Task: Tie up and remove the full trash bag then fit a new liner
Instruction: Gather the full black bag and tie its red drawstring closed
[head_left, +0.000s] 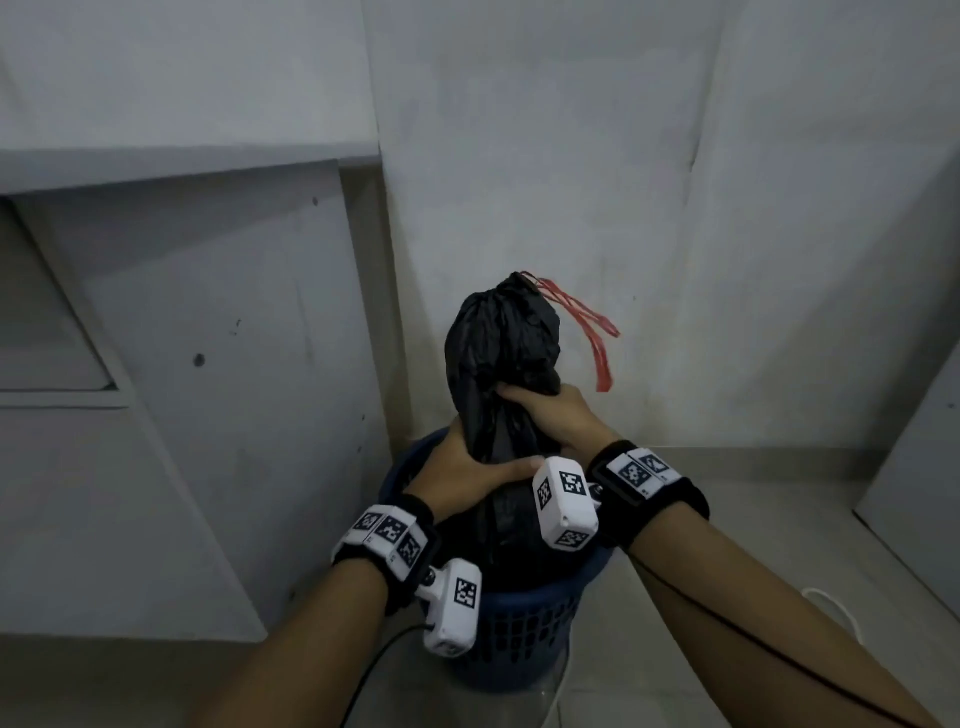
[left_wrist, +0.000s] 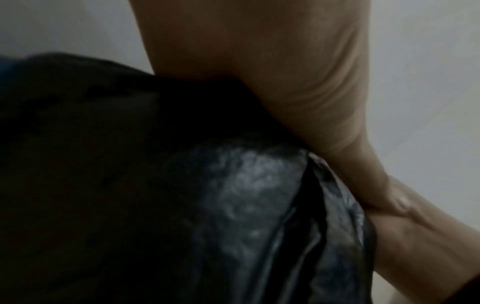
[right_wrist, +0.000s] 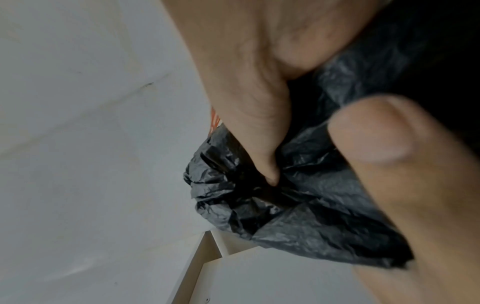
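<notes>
Head view shows both hands wrapped around the neck of a black trash bag (head_left: 498, 358) that stands up out of a dark blue plastic bin (head_left: 524, 618). The right hand (head_left: 550, 415) grips higher up, fingers and thumb curled round the gathered plastic just under the bulging top. The left hand (head_left: 467, 473) holds lower down, where the bag meets the bin's mouth, thumb lying across the front and fingers going behind. From the right wrist camera, the fingers (right_wrist: 249, 115) dig into crinkled black film and the thumb closes from the other side — a firm clutch. The left wrist camera shows only palm against shiny black plastic, consistent with a grasp.

At the very top, the bag's mouth is puckered shut, and a red drawstring (head_left: 587, 327) trails loose to the right, hanging free against the pale wall (head_left: 571, 156). Whether it is properly knotted cannot be told.

As a judgement: the closing step looks done or nearly so, and the lifting-out step is in hand — the lower part of the bag sits inside the bin, so removal is not finished. No fresh liner appears in any view, so fitting one remains entirely ahead. The bin stands on a pale floor (head_left: 753, 545) in a corner, beside a grey stepped ledge (head_left: 182, 312) on the left.
</notes>
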